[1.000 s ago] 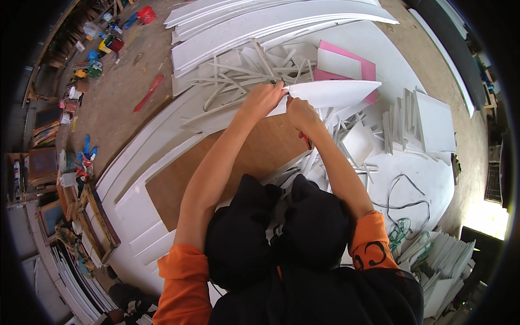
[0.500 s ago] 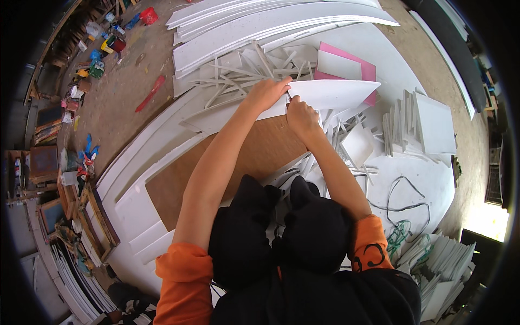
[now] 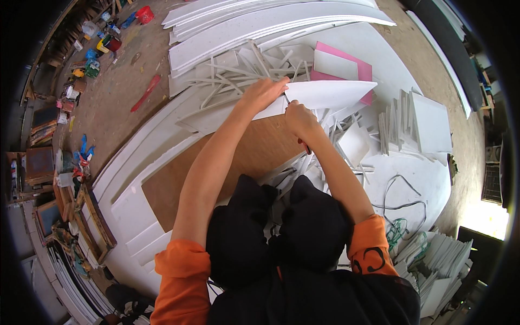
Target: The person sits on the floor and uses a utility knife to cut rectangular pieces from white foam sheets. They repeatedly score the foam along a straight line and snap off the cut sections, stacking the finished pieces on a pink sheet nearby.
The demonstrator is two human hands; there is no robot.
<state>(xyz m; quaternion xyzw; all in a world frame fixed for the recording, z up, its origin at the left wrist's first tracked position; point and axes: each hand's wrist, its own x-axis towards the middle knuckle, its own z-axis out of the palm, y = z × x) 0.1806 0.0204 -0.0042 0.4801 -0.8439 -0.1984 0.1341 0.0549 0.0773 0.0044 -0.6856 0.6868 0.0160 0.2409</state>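
A white foam board (image 3: 333,93) stands tilted up beyond the brown wooden panel (image 3: 216,162). My left hand (image 3: 264,93) is closed on its left end, fingertips over the upper edge. Just below and to the right, my right hand (image 3: 302,120) is wrapped round a knife (image 3: 308,148). Its dark, partly red handle end sticks out under the palm, and a thin dark blade shows at the board by my left fingers. My fist hides the rest of the knife.
White offcut strips (image 3: 238,73) lie heaped behind my hands. A pink sheet (image 3: 325,51) rests beyond the board. Cut white boards (image 3: 430,122) stand at the right, near a dark cord (image 3: 403,203). Long white panels (image 3: 271,35) are stacked at the back.
My right hand has drawn slightly back toward me with the knife, and more of its handle end and blade shows. My left hand stays on the board. The whole view has shifted slightly.
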